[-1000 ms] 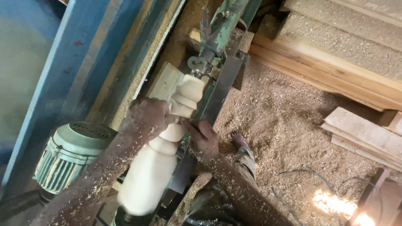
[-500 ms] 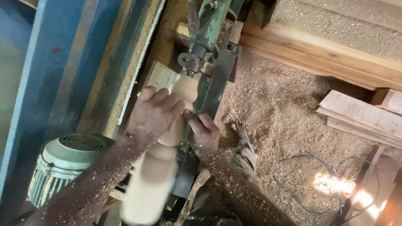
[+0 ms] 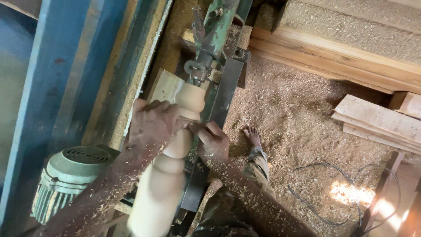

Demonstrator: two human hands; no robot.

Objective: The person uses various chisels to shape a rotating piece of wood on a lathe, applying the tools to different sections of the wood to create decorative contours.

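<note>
I see L hand (image 3: 151, 125) draped over turned wooden spindle (image 3: 169, 171), R hand (image 3: 212, 140) pinching a tool, probably, at its neck; stiff, smooth wood, grip thick sections.

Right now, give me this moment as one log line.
left hand: over turned wooden spindle | right hand: at its side | lathe tailstock: on spindle end | floor: sawdust

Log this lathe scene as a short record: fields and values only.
Workpiece: pale turned wood spindle mounted on lathe
Left hand: resting over spindle's narrow neck
Right hand: at the spindle's right side, by the rail
Motor: green, lower left
Floor: sawdust, planks, black cable
Foot: bare, on sawdust
</note>
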